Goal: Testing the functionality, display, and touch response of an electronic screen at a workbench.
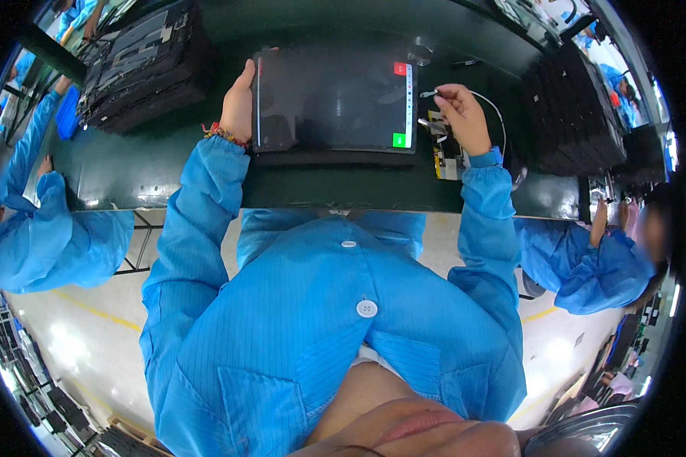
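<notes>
A tablet [331,103] with a mostly dark lit screen is in front of me; a red block, a green block and a white strip show along its right side. My left hand [238,107] grips its left edge, thumb along the front, the other fingers hidden behind. Just off the right edge, my right hand [465,118] pinches the plug end [429,94] of a white cable [498,111], which loops behind that wrist. The plug points at the tablet and looks apart from it. Below this hand lies a small board with yellow tape [439,164].
Black stacked trays [141,72] stand at the left of the dark green table [320,186], with another black stack [575,114] at the right. A blue object [68,113] lies by the left edge. Co-workers in blue sit on both sides [61,236].
</notes>
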Demonstrator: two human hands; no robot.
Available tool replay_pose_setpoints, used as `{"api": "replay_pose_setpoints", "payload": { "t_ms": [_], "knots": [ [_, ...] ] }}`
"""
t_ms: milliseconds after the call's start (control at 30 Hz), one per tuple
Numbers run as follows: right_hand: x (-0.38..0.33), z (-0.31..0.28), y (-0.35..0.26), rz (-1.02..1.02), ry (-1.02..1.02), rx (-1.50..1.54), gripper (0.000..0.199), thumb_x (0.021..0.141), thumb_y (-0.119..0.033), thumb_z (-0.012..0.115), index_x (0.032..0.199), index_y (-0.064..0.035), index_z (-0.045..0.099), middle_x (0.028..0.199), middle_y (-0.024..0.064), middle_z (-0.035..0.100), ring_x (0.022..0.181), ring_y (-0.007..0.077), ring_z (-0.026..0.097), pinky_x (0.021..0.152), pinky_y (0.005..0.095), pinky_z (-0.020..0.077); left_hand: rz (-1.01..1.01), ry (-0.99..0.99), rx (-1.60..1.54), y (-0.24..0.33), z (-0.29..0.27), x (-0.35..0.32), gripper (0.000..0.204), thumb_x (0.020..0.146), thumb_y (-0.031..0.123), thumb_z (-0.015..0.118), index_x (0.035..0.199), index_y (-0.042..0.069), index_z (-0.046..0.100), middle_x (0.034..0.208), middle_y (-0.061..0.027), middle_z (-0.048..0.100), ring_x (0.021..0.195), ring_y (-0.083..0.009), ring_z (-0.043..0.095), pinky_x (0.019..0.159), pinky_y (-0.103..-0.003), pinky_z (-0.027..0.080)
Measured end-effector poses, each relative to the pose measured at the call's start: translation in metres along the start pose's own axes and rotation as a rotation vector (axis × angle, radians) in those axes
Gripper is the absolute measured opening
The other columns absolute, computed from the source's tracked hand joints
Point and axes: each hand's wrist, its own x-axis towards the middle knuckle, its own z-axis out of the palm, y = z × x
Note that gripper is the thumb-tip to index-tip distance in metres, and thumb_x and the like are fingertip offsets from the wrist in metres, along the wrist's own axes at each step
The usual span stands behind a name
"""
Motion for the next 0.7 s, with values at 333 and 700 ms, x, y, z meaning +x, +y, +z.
{"api": "replay_pose_setpoints", "payload": {
  "t_ms": [333,700],
  "knots": [
    [0.007,0.001,-0.004,0.059,-0.276,-0.194,0.023,0.088,-0.020,0.055,0.097,-0.0004,0.063,0.078,0.0031,0.061,0.068,0.0100,0.053,0.062,0.0231,0.0418,-0.007,0.013,0.004,-0.001,-0.006,0.006,0.043,0.093,0.040,0.044,0.109,0.004,0.058,0.100,-0.0116,0.064,0.083,-0.0228,0.062,0.077,-0.033,0.048],
    [0.014,0.001,-0.018,0.074,-0.373,-0.242,0.022,0.086,-0.015,0.057,0.096,0.0034,0.064,0.081,0.0082,0.062,0.073,0.0129,0.056,0.067,0.0263,0.0452,0.011,0.008,0.025,-0.001,-0.007,0.004,0.041,0.094,0.039,0.042,0.112,0.006,0.058,0.101,-0.0100,0.064,0.084,-0.0219,0.061,0.079,-0.032,0.048]
  ]
}}
